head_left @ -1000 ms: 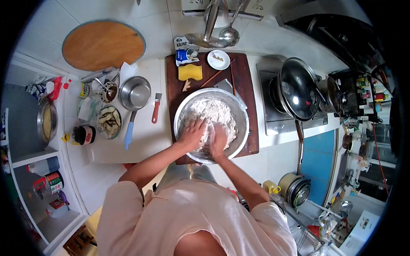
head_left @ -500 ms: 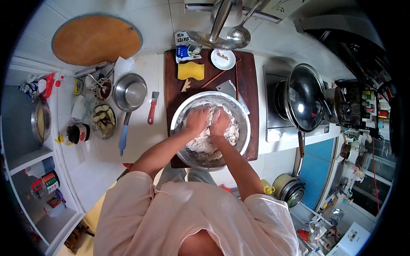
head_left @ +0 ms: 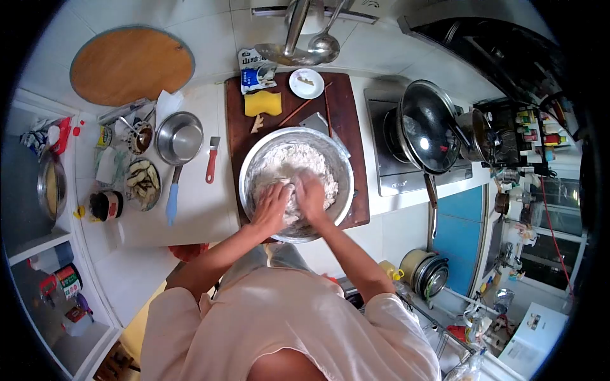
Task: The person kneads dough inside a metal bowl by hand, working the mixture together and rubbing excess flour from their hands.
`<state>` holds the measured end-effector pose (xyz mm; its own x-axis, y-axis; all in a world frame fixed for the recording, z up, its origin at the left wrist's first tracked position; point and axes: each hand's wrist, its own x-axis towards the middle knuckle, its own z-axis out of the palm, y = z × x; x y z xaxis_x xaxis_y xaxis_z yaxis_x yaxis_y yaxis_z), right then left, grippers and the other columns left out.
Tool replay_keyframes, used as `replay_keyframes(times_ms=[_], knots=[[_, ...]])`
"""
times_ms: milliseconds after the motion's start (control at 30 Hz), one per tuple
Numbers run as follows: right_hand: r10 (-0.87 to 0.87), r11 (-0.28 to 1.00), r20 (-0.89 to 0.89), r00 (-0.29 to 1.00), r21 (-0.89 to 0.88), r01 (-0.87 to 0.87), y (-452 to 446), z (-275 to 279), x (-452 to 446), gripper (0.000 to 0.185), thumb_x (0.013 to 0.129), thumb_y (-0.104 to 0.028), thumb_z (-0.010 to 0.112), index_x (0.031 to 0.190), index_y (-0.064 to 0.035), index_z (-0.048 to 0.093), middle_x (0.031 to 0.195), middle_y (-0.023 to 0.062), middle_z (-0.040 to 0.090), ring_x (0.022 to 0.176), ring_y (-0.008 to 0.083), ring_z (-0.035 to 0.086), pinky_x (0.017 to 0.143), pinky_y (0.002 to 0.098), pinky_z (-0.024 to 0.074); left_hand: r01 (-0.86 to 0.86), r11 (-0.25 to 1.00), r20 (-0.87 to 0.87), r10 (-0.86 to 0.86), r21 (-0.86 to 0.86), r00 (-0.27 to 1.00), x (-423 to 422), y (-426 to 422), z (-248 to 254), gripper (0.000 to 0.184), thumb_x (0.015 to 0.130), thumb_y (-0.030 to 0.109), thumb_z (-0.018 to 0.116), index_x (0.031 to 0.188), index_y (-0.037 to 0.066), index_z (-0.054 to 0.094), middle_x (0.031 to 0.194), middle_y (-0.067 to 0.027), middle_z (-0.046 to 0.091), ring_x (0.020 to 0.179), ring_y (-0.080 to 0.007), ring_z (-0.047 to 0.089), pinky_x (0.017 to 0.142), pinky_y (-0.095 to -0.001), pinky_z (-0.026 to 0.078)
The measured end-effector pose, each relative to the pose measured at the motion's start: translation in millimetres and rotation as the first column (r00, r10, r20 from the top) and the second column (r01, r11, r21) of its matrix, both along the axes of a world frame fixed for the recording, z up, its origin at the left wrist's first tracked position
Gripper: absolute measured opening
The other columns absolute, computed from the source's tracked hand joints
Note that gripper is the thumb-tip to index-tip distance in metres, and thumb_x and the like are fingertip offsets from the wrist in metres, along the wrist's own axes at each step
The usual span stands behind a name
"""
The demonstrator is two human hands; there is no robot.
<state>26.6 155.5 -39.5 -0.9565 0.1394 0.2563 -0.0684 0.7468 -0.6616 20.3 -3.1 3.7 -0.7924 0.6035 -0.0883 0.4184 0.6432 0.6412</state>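
Note:
A large metal bowl (head_left: 347, 166) holds shaggy, floury dough (head_left: 298, 157) and stands on a dark wooden cutting board (head_left: 359, 209). Inside it, my left hand (head_left: 272, 204) rests on the near left part of the dough, with its fingers stretched out and slightly apart. My right hand (head_left: 309, 195) is close beside it, also at the dough. Motion smears its fingers, so their grip is unclear. Behind the bowl lies a cleaver (head_left: 314, 122), partly hidden by the rim.
Chopsticks (head_left: 328, 105), a yellow sponge (head_left: 262, 103), ginger (head_left: 257, 124) and a small white plate (head_left: 306, 84) lie on the board's far part. A saucepan (head_left: 180, 138) and red-handled scraper (head_left: 211, 162) are left. A lidded wok (head_left: 429, 127) sits on the stove at right.
Both hands have drawn back from the bowl's middle toward its near side. My left hand's fingers have spread over the dough. The whole view has shifted slightly.

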Motion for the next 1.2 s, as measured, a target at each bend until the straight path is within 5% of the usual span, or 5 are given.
replay_keyframes(times_ms=[100,333,733,933,1200], knots=[[-0.068,0.996,-0.071,0.995,0.05,0.072,-26.4,-5.6,16.9,0.025,0.088,-0.019,0.05,0.104,-0.002,0.057,0.094,0.0198,0.058,0.089,0.041,0.054,0.079,0.0494,0.0405,-0.025,0.99,-0.343,-0.024,-0.136,0.939,-10.3,1.4,-32.6,0.056,0.073,0.012,0.065,0.124,0.0,0.047,0.12,-0.0156,0.046,0.112,-0.0332,0.046,0.098,-0.0498,0.034],[-0.179,0.983,0.003,0.984,0.036,0.178,-23.9,-24.8,-43.3,0.026,0.092,-0.024,0.04,0.083,-0.0044,0.053,0.082,0.0178,0.052,0.081,0.0385,0.05,0.073,0.0482,0.0354,-0.141,0.968,-0.093,0.124,-0.205,0.988,-61.8,35.7,-59.3,0.022,0.084,0.014,0.051,0.103,0.004,0.055,0.111,-0.0138,0.054,0.11,-0.0306,0.048,0.094,-0.0478,0.036],[-0.103,0.991,-0.005,0.995,0.088,0.103,-0.9,-45.3,-80.7,0.035,0.094,-0.03,0.038,0.079,-0.0031,0.055,0.069,0.0214,0.053,0.07,0.0413,0.053,0.064,0.0492,0.0391,-0.209,0.976,-0.272,0.186,-0.059,0.944,-92.0,38.2,-86.9,0.009,0.076,0.006,0.054,0.083,0.003,0.059,0.082,-0.0161,0.065,0.084,-0.0316,0.064,0.074,-0.0419,0.05],[0.085,0.992,0.216,0.973,-0.107,-0.063,22.8,30.6,-37.1,0.03,0.093,-0.028,0.049,0.083,-0.0003,0.056,0.073,0.0226,0.054,0.074,0.0409,0.055,0.068,0.0461,0.0414,0.076,0.996,-0.27,-0.088,-0.052,0.959,-8.6,-2.0,-37.1,0.053,0.073,0.016,0.069,0.121,0.002,0.051,0.128,-0.0143,0.045,0.122,-0.0316,0.04,0.106,-0.0516,0.026],[-0.026,0.998,0.092,0.995,0.057,0.021,-12.3,-10.7,18.6,0.022,0.089,-0.02,0.048,0.091,-0.0015,0.059,0.093,0.0185,0.059,0.089,0.0393,0.055,0.078,0.0488,0.0397,-0.016,0.985,-0.256,-0.029,-0.173,0.966,2.8,8.4,-30.5,0.039,0.081,0.014,0.053,0.119,0.003,0.055,0.125,-0.0145,0.05,0.117,-0.0359,0.044,0.101,-0.0552,0.031]])
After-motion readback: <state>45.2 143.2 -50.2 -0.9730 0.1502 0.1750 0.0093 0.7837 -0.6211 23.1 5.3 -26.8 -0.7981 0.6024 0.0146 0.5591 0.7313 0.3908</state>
